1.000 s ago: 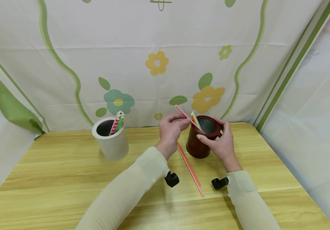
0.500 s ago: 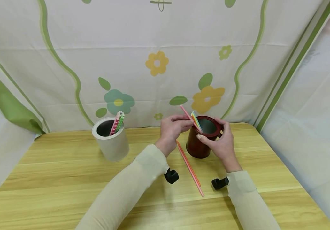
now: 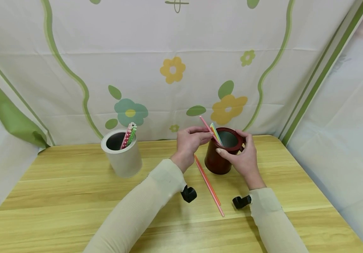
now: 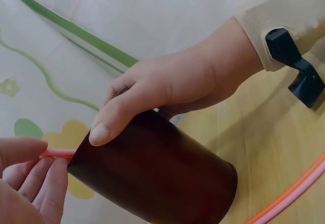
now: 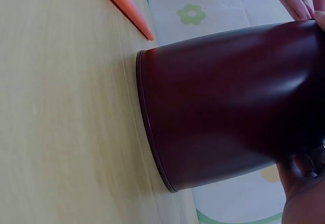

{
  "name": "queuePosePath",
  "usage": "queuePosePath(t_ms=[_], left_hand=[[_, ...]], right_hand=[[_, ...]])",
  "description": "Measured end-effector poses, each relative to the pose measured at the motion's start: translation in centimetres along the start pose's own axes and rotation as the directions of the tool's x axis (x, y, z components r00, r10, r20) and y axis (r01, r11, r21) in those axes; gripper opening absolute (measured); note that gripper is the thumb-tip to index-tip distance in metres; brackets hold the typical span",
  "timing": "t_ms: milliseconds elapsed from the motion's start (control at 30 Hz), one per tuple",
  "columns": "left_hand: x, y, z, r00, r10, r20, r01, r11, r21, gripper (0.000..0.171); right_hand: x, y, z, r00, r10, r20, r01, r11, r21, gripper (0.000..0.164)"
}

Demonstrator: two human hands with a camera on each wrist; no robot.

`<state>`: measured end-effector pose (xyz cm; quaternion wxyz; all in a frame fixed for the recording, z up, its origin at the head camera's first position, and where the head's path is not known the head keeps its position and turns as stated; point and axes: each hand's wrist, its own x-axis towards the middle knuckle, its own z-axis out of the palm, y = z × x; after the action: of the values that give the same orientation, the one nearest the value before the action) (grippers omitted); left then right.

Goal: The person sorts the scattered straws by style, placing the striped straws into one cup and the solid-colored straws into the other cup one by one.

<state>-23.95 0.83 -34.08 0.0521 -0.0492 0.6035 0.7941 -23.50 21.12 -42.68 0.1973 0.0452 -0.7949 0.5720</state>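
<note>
My left hand (image 3: 189,146) pinches a pink straw (image 3: 204,122) between thumb and fingers at the left rim of a dark red mug (image 3: 218,161). The straw slants, its lower end inside the mug; in the left wrist view the pinched pink straw (image 4: 61,153) meets the rim. Several bright straws (image 3: 215,131), yellow, orange and blue among them, lean in the mug. On the mug's right, my right hand (image 3: 246,158) grips it near the rim, thumb in front, fingers behind by the handle. Between my arms a pink straw (image 3: 216,203) and an orange straw (image 3: 212,188) lie side by side.
A white cup (image 3: 124,163) stands on the left of the wooden table (image 3: 58,196), holding several polka-dot straws (image 3: 128,137), red and green. Behind the table's back edge hangs a flowered cloth (image 3: 105,70). Black camera mounts (image 3: 189,194) stick out from both wrists.
My left hand has shifted slightly right with the pink straw, which now stands steeper against the mug's rim. The right hand and the mug have kept their place.
</note>
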Motion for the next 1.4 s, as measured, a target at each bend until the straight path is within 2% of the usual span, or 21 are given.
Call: queuePosePath(t_ms=[200,800,1067,1400], left_hand=[[0.0,-0.3,0.1,1.000,0.025,-0.012,-0.025,1.000,0.002,0.016],[-0.3,-0.3,0.2,0.999,0.041,-0.022,-0.041,0.999,0.020,0.011],[-0.4,-0.6,0.1,0.998,0.054,-0.031,-0.053,0.998,0.025,0.014],[-0.5,-2.0,-1.3,0.997,-0.030,-0.068,0.035,0.997,0.068,0.014]], right_hand=[[0.0,0.0,0.1,1.000,-0.002,-0.006,0.002,1.000,0.000,0.090],[-0.1,-0.1,0.0,1.000,-0.003,-0.006,0.003,1.000,-0.002,0.090],[-0.1,0.0,0.0,1.000,0.000,-0.004,0.000,1.000,-0.001,0.090],[-0.1,0.1,0.0,1.000,0.003,-0.005,-0.003,1.000,-0.015,0.091]])
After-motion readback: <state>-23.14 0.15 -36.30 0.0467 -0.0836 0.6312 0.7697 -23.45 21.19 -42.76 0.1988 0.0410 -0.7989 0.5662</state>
